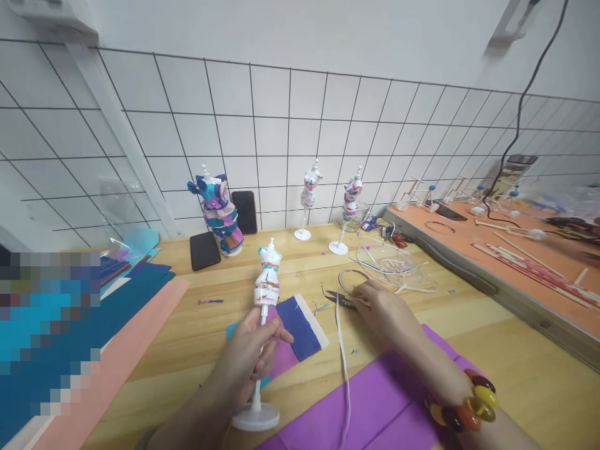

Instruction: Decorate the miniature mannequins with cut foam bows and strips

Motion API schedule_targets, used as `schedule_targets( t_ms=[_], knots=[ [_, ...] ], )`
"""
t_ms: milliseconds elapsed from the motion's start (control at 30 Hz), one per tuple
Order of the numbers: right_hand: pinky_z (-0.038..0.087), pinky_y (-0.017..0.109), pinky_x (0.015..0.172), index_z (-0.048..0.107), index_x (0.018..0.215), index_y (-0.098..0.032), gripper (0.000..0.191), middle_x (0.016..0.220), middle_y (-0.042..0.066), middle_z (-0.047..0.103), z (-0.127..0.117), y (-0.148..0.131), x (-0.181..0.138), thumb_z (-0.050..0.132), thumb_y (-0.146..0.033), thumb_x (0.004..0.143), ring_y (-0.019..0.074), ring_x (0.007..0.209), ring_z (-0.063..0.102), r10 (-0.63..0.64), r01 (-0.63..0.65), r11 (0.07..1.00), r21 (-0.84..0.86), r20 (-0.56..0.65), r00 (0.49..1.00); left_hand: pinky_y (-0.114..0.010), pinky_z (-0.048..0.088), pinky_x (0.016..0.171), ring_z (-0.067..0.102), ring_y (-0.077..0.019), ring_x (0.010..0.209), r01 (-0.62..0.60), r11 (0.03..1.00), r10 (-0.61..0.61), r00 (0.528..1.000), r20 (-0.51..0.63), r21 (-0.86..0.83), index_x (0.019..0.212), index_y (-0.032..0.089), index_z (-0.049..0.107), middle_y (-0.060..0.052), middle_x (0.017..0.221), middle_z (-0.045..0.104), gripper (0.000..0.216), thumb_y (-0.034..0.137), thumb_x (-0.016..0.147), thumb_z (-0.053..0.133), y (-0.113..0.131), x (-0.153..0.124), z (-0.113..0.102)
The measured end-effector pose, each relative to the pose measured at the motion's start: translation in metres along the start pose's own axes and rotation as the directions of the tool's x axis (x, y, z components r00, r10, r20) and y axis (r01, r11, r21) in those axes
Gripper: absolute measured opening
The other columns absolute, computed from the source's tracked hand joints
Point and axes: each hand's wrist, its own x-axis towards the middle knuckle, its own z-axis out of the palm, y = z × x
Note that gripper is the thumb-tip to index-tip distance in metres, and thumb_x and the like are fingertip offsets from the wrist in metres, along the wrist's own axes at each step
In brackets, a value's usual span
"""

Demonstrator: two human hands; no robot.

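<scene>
My left hand is wrapped round the white pole of a miniature dress form, holding it upright. White tape with small coloured scraps covers its torso, and its round base shows below the hand. On the wooden table, my right hand has its fingers closed over the handles of small dark scissors, whose blades point left. A white strip runs from by the blades toward me. Between my hands lie fabric pieces, with a dark blue one on top.
A decorated dress form and two barer ones stand along the wall. Two phones are at the back left. Purple fabric lies in front, tangled strips right, an orange-topped board far right.
</scene>
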Motion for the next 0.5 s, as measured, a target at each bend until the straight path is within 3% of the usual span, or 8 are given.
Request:
schedule_targets(
  t_ms=[233, 500],
  knots=[
    [0.038, 0.03, 0.068, 0.061, 0.079, -0.015, 0.023, 0.076, 0.01, 0.064, -0.004, -0.012, -0.003, 0.041, -0.004, 0.078, 0.0218, 0.075, 0.06, -0.13, 0.14, 0.988, -0.072, 0.125, 0.984, -0.014, 0.01, 0.028, 0.019, 0.0015, 0.027, -0.003, 0.999, 0.003, 1.0, 0.015, -0.048, 0.076, 0.016, 0.046, 0.004, 0.058, 0.057, 0.014, 0.029, 0.08, 0.051, -0.007, 0.011, -0.012],
    [0.032, 0.024, 0.049, 0.058, 0.069, -0.016, 0.023, 0.068, 0.008, 0.066, -0.023, -0.016, -0.015, 0.04, -0.006, 0.079, 0.0172, 0.058, 0.061, -0.136, 0.161, 0.984, -0.08, 0.252, 0.958, -0.014, 0.013, 0.026, 0.016, 0.0005, 0.026, -0.054, 0.985, 0.06, 0.998, 0.036, -0.164, 0.068, 0.015, 0.049, 0.009, 0.042, 0.04, 0.016, 0.025, 0.08, 0.052, -0.013, 0.025, -0.03]
  ],
)
